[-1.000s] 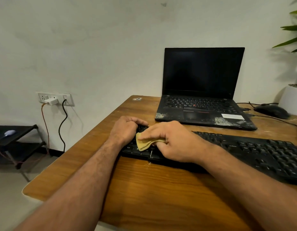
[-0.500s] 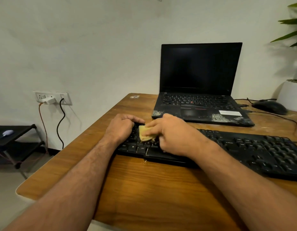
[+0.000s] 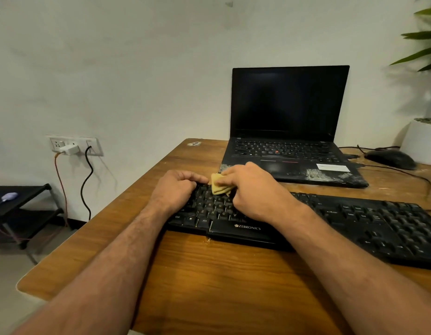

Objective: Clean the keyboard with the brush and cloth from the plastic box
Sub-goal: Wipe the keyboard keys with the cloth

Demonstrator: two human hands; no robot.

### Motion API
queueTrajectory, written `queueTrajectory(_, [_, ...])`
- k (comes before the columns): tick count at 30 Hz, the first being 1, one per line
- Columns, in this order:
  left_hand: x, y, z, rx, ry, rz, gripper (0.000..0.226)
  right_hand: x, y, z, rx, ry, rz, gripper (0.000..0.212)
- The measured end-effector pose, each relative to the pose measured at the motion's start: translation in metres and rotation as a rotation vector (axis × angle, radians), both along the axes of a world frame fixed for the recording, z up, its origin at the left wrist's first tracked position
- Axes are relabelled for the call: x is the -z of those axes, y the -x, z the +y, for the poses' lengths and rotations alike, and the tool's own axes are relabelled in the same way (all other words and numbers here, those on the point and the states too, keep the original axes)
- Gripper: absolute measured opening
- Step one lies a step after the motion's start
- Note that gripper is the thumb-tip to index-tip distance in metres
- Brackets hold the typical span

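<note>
A long black keyboard (image 3: 369,223) lies across the wooden desk (image 3: 209,281). My right hand (image 3: 253,189) grips a folded yellow cloth (image 3: 220,187) and holds it against the keys near the keyboard's far left edge. My left hand (image 3: 177,188) curls over the keyboard's far left corner and holds it in place. The brush and the plastic box are not in view.
An open black laptop (image 3: 289,131) stands just behind the keyboard. A black mouse (image 3: 391,158) with its cable and a white plant pot (image 3: 421,143) are at the back right. Wall sockets with a charger (image 3: 70,148) are on the left, above a low black shelf (image 3: 23,206).
My right hand has slid the cloth from the near keys toward the keyboard's far edge. My left hand has stayed on the left corner. The view has tipped slightly.
</note>
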State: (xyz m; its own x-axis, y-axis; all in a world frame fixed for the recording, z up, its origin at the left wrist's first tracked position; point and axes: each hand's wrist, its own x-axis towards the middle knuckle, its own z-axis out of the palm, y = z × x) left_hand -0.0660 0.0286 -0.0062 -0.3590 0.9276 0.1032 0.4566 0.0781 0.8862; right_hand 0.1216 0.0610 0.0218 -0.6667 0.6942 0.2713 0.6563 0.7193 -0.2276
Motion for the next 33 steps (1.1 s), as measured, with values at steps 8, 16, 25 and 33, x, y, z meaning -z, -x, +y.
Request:
queueTrajectory(8, [0.0,0.002,0.0,-0.011,0.001,0.068,0.032,-0.009,-0.005,-0.044,-0.344,0.076,0.058,0.048])
queueTrajectory(16, [-0.002,-0.003,-0.002,-0.02,0.003,0.059,0.029,-0.007,-0.025,-0.027,-0.247,0.011,0.087,0.038])
queueTrajectory(25, [0.0,-0.003,0.0,-0.02,-0.003,0.029,0.026,0.0,-0.009,0.005,0.047,0.04,-0.009,0.061])
queueTrajectory(33, [0.0,-0.001,0.0,-0.018,-0.006,0.035,0.021,-0.001,-0.003,-0.006,-0.029,0.062,-0.052,0.06])
